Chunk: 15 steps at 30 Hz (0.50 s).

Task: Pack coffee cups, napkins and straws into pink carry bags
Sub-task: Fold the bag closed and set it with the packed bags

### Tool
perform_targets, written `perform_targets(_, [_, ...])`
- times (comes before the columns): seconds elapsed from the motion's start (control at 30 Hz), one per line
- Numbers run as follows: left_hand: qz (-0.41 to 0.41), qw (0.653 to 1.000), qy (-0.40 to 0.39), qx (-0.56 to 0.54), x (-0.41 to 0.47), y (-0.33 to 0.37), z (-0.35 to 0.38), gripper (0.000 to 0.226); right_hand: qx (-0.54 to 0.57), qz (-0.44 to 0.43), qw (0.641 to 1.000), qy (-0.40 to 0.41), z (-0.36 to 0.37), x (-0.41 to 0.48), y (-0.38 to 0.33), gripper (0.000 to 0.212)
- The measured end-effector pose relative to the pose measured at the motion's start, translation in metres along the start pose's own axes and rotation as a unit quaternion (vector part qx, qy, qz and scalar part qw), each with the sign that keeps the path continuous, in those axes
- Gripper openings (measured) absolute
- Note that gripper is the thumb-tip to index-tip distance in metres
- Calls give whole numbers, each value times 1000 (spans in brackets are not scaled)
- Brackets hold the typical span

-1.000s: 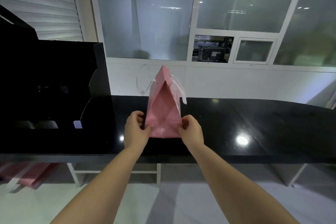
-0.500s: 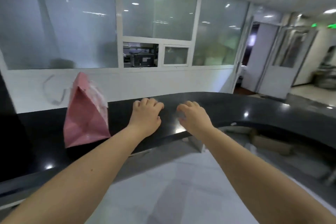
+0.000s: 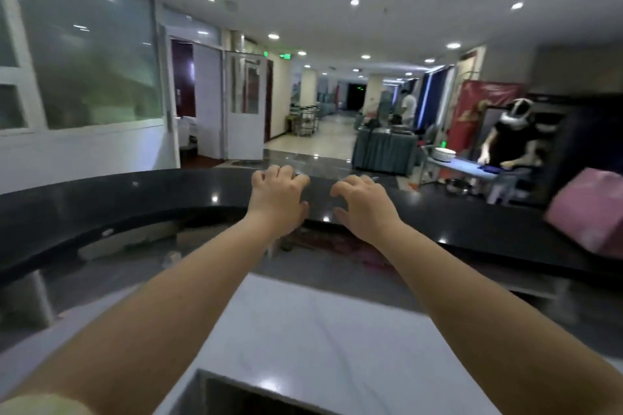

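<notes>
One pink carry bag (image 3: 588, 212) sits on the black bench (image 3: 135, 199) at the far right, blurred and well apart from both hands. It looks like thin paper: light, easily creased and likely to tip, so it is best taken by the top rim or by handles, which cannot be made out here. The left hand (image 3: 278, 200) and right hand (image 3: 365, 204) hover side by side over the bench's near edge, each grip loose, fingers half curled and holding nothing. No cups, napkins or straws show

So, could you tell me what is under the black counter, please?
Under the black counter: blurred pinkish things and a pale boxy shape, too blurred to name; the right hand covers part.
</notes>
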<state>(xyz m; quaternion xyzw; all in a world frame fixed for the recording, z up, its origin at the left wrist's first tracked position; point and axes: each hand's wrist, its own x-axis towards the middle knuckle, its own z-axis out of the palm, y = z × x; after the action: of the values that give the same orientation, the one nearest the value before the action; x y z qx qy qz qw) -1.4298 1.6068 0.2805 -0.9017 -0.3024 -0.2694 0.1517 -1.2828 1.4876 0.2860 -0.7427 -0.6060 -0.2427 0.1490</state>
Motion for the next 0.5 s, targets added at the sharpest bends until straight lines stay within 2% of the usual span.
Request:
perform_targets(0.13, [70,995,2,-74,47,147,22,47,-67,76,995,3,-36,-77,119,32])
perform_targets(0.3, [187,973,-11,-132,71,315,41,43,-113,203,973,-11,-68,-183,230,28])
perform_targets(0.5, [310,928,-39,-203,59,491,63,37,-165,358,917,-59,-83,-327,315,25])
